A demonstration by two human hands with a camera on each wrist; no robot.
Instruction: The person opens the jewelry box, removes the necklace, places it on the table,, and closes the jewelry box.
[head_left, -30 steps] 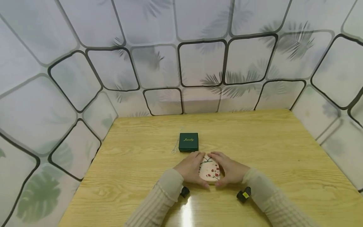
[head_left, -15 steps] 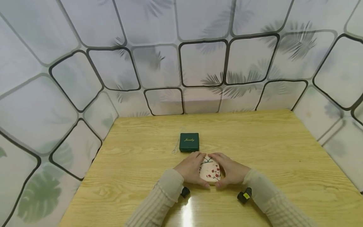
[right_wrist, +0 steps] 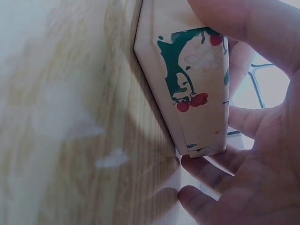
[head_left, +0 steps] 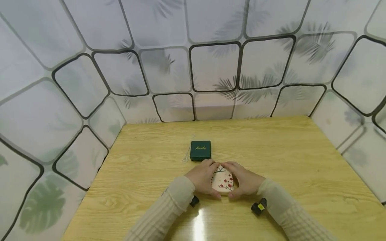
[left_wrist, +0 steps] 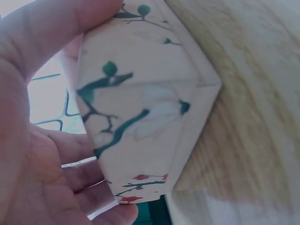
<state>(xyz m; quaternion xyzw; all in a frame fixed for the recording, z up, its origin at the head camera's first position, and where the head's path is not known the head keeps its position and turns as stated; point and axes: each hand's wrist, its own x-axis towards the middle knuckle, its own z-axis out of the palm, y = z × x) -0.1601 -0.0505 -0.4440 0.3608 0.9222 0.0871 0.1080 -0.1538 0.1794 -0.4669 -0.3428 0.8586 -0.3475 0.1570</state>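
A cream box (head_left: pixel 222 181) with red blossoms and green stems rests on the wooden table, held between both hands. The left hand (head_left: pixel 203 179) grips its left side, thumb near the front and fingers toward the back. From the opposite side the right hand (head_left: pixel 246 180) holds it in the same way. In the left wrist view, the box (left_wrist: pixel 136 112) shows angled side walls and a plain band along its bottom. Red berries and a green stem mark the wall of the box (right_wrist: pixel 201 84) in the right wrist view. Its contents are hidden.
Just behind the hands lies a dark green square box (head_left: pixel 200 150) with gold lettering. A thin silvery chain (head_left: pixel 186 156) lies along its left side. Patterned cloth (head_left: pixel 214 67) hangs behind and beside the table (head_left: pixel 277 147).
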